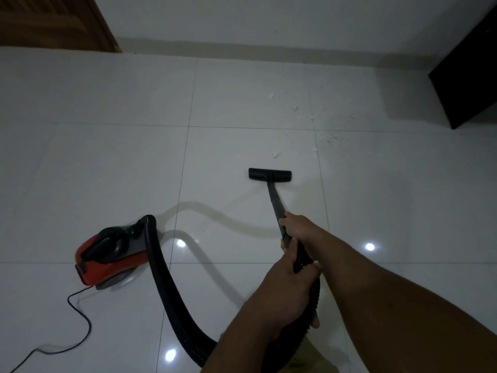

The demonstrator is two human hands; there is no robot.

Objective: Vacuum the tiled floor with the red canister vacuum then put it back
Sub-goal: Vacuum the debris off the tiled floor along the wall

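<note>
A wooden door and a dark cabinet flank the wall.

Place: a room in a home
Floor: glossy white tiles
Door: wooden, far left corner
Cabinet: dark, against the plain wall

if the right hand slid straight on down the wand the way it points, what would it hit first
Likely the black floor nozzle at the end of the black wand; the right hand meets nothing sooner.

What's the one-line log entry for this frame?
both hands on black wand | black floor nozzle short of white scraps | red canister vacuum left
</note>
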